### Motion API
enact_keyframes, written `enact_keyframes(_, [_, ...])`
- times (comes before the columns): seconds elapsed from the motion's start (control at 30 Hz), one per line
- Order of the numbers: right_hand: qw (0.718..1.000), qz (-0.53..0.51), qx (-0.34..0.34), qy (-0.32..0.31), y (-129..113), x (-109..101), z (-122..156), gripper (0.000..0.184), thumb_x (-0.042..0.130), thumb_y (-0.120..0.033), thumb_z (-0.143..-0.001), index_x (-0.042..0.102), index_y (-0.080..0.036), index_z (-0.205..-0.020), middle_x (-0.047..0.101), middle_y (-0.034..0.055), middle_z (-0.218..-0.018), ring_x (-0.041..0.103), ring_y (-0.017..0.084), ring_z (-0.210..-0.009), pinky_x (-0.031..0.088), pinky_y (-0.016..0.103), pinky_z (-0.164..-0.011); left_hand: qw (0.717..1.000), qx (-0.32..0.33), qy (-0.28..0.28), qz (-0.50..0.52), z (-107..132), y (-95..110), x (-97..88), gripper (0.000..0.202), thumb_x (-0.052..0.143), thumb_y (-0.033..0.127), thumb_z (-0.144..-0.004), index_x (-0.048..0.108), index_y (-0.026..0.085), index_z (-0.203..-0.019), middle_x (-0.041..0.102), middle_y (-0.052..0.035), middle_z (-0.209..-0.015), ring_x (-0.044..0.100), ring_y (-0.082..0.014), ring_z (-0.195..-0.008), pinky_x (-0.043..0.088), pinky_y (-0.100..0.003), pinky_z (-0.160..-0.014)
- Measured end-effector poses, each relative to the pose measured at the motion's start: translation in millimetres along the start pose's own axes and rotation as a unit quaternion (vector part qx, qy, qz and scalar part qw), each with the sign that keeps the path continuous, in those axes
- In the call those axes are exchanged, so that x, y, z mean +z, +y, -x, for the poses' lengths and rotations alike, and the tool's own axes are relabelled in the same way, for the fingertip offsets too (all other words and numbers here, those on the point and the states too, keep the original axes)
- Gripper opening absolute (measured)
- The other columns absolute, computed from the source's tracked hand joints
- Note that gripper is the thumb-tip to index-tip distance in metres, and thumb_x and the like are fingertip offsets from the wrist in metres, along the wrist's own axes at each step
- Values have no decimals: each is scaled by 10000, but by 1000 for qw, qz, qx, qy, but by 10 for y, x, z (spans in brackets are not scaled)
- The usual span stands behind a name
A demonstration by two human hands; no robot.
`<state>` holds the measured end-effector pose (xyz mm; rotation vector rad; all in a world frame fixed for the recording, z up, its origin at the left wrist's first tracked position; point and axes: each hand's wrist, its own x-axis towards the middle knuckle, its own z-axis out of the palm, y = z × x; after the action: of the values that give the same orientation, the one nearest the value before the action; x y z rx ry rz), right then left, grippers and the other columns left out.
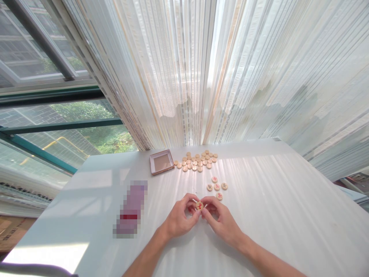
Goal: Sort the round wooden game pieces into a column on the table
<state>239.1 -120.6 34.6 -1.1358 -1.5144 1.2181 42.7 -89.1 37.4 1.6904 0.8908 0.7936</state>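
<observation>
Between the fingertips of both hands I hold a round wooden Chinese chess piece (200,206), its red character facing up toward me. My left hand (182,216) pinches it from the left, and my right hand (219,217) grips it from the right. Just beyond my right hand lie several loose pieces with red or dark characters showing, among them a red-marked chess piece (219,196) closest to my fingers. Farther back, a cluster of pale chess pieces (195,162) sits on the table; their faces look plain or cannot be read from here.
A shallow open box or lid (162,162) with a brown rim stands left of the cluster. On the left of the white table (259,215) lies a pixelated purple item (131,207). Pleated curtains (196,77) hang along the far edge, with a window (86,115) at left.
</observation>
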Motion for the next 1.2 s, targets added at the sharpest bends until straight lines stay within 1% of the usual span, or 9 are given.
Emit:
enact_keyframes(0.17, [1000,-3,7,0,3,5,-1,257,593,-456,-1029,653,-228,-1132,742,72,-1049,732,227,-876,611,357,-789,1000,11,-7,7,1,16,-16,223,647,231,-950,548,201,-1147,753,-52,-910,721,-204,-822,554,-313,-778])
enact_keyframes(0.3, [1000,-6,8,-2,-5,-1,5,246,595,-447,-1035,656,-228,-1129,739,68,-1055,729,223,-879,603,362,-816,1000,2,-13,14,-4,39,-34,143,598,240,-989,550,202,-1118,748,-38,-879,724,-194,-790,542,-303,-766])
enact_keyframes(0.4, [1000,-5,8,-6,-6,-3,7,243,598,-443,-1035,659,-227,-1130,739,73,-1056,724,226,-886,601,364,-812,1000,-3,-7,8,-7,31,-24,130,605,246,-991,547,205,-1100,756,-28,-852,728,-194,-789,536,-295,-764])
enact_keyframes(0.6, [1000,9,-1,-9,-19,10,9,237,600,-440,-1033,672,-228,-1110,742,75,-1032,718,226,-869,597,368,-812,999,-38,8,-5,-15,0,6,107,588,306,-1019,536,213,-1032,792,-32,-808,731,-194,-748,530,-291,-758])
enact_keyframes(0.77, [1000,6,-1,-14,-26,10,12,229,584,-429,-1046,675,-230,-1114,743,67,-1026,715,219,-859,590,355,-801,998,-57,5,6,-16,-13,5,170,509,370,-1064,539,210,-1016,774,-26,-797,692,-174,-691,522,-278,-726])
enact_keyframes(0.97, [1000,1,4,-4,-2,2,-4,222,593,-425,-1043,666,-228,-1114,738,62,-1005,712,219,-865,587,349,-802,999,-36,-5,13,-8,7,-19,145,487,332,-1069,545,199,-1075,743,-14,-773,656,-167,-696,515,-282,-751])
enact_keyframes(1.1, [1000,-3,4,-2,12,-4,0,208,593,-414,-1042,664,-235,-1120,737,62,-1026,717,220,-876,589,346,-802,1000,-16,-16,13,-3,32,-33,100,534,276,-1036,535,201,-1103,756,-23,-818,668,-171,-718,514,-285,-758])
enact_keyframes(1.2, [1000,0,5,0,18,-9,5,205,602,-413,-1035,662,-238,-1123,737,63,-1038,718,222,-878,590,345,-796,1000,-3,-16,14,-3,30,-32,138,588,233,-992,532,201,-1114,758,-31,-853,688,-181,-761,523,-286,-766])
